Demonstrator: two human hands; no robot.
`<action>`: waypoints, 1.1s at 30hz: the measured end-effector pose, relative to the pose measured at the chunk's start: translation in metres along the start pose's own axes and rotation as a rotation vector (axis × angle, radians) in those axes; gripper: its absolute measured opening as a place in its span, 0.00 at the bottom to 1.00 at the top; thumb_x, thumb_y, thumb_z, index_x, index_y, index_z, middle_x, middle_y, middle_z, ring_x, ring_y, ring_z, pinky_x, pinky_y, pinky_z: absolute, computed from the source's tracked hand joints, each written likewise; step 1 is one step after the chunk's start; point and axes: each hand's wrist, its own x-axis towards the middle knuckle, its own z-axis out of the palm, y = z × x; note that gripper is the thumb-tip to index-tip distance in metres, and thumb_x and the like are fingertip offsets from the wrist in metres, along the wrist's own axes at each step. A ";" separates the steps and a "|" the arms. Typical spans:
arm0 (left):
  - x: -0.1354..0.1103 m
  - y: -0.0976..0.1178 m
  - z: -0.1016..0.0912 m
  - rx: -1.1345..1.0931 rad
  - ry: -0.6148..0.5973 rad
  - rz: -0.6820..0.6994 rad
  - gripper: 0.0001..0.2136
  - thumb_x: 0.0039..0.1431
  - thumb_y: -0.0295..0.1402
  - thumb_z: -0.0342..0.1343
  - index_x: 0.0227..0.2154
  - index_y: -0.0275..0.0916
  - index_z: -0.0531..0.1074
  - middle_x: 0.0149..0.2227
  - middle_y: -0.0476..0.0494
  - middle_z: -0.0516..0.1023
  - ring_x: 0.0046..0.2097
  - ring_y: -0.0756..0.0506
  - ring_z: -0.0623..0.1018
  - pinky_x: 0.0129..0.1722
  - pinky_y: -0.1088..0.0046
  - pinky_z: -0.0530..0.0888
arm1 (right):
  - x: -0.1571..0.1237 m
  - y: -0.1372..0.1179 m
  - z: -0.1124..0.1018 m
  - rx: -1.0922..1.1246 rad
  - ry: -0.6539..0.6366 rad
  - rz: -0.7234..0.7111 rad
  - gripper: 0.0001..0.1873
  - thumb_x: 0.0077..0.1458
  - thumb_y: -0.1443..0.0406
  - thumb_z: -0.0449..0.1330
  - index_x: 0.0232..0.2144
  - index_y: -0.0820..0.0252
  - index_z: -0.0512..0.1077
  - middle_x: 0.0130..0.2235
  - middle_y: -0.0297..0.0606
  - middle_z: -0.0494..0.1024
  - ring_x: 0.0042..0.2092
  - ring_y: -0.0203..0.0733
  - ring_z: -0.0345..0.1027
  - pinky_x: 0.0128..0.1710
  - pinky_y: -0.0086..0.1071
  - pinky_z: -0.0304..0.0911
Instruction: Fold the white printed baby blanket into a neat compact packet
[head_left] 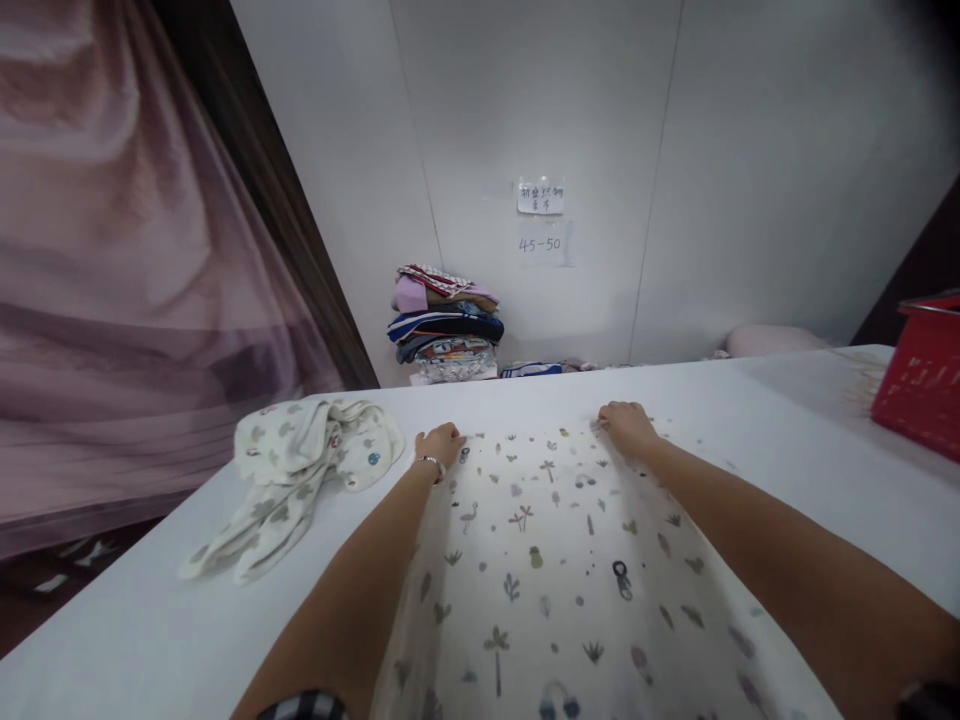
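Observation:
A thin white cloth (555, 590) printed with palms, flamingos and leaves stretches from the table toward me. My left hand (441, 446), with a bracelet at the wrist, pinches its far left part. At the far right part my right hand (627, 428) has its fingers closed on the same cloth. Between the two hands the far edge runs nearly straight. Left of my left arm lies a crumpled white baby garment or cloth (300, 450) with grey and coloured prints, touched by neither hand.
The white table (810, 470) reaches to the wall. Behind its far edge rises a stack of folded clothes (448, 315). A red basket (922, 375) stands at the right edge. Paper signs (541, 220) hang on the wall, and a pink curtain (127, 260) hangs at left.

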 end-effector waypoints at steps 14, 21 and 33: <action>-0.002 0.013 0.003 0.049 -0.019 0.003 0.14 0.55 0.36 0.42 0.41 0.43 0.68 0.48 0.43 0.73 0.50 0.42 0.68 0.54 0.52 0.52 | 0.010 0.012 0.012 0.100 -0.148 0.053 0.20 0.58 0.68 0.44 0.51 0.60 0.65 0.54 0.45 0.65 0.54 0.47 0.58 0.47 0.35 0.53; -0.009 0.021 0.006 0.043 -0.034 0.123 0.18 0.60 0.41 0.36 0.41 0.48 0.70 0.49 0.46 0.71 0.52 0.44 0.67 0.56 0.51 0.48 | 0.009 0.054 0.012 0.030 -0.212 0.021 0.20 0.59 0.64 0.42 0.46 0.57 0.69 0.52 0.45 0.67 0.52 0.49 0.61 0.50 0.44 0.51; -0.007 0.039 0.009 0.103 0.045 0.053 0.12 0.58 0.33 0.42 0.36 0.39 0.70 0.44 0.39 0.72 0.49 0.42 0.68 0.52 0.55 0.57 | 0.004 0.051 0.018 -0.043 -0.064 0.143 0.13 0.56 0.69 0.47 0.41 0.62 0.68 0.44 0.47 0.71 0.46 0.47 0.63 0.45 0.40 0.52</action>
